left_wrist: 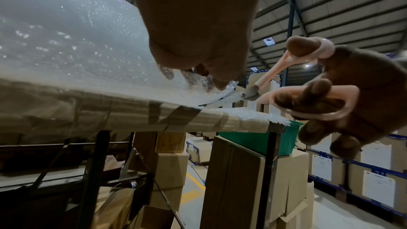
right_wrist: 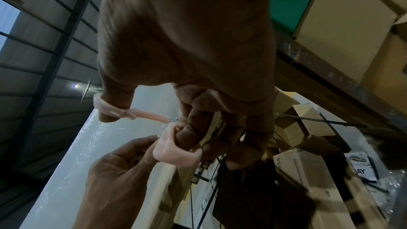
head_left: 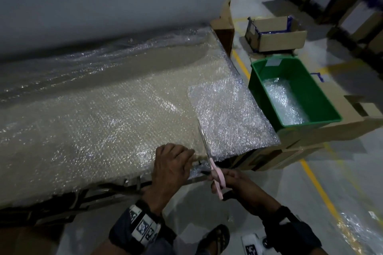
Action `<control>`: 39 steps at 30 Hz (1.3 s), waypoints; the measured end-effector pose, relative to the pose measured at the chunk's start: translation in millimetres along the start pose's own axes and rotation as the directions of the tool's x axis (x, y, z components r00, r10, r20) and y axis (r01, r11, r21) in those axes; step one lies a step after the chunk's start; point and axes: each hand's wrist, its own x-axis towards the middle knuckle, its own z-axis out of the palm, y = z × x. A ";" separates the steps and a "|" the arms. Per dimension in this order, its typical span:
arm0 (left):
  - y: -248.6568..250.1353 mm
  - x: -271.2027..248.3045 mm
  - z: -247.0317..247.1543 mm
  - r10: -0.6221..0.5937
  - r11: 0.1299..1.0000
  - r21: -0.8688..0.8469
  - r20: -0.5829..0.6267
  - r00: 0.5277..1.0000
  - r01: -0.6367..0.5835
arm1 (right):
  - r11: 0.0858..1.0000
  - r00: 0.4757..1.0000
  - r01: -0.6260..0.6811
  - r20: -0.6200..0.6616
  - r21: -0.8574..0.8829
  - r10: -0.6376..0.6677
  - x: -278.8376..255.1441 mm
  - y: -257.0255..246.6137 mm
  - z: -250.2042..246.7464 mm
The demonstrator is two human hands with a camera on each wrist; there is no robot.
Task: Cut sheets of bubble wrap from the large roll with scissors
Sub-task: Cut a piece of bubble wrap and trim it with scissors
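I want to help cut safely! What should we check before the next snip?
1. Right hand holds the scissors, fingers through the loops: ok.
2. Left hand holds the wrap at the near edge: ok.
3. Left fingertips away from the blades: cannot tell; they are close beside them.
4. Blades open, lying along the cut line: ok.
5. Wrap lying flat ahead of the blades: ok.
6. Green bin beside the table, ready for the sheet: ok.
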 end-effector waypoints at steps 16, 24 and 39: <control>0.9 -4.6 0.0 -0.003 0.999 -0.035 -0.024 1.000 0.003 | 0.996 0.999 0.014 -0.027 -0.084 -0.017 33.6 -32.4 4.6; 1.9 -5.4 -1.6 -0.003 0.999 -0.041 -0.025 1.000 0.002 | 0.998 0.999 0.016 -0.035 -0.055 -0.018 41.0 -37.6 10.5; 3.7 -8.0 -4.5 -0.031 0.999 -0.039 -0.003 1.000 0.030 | 0.998 0.998 0.030 -0.044 -0.053 -0.033 50.4 -36.2 11.3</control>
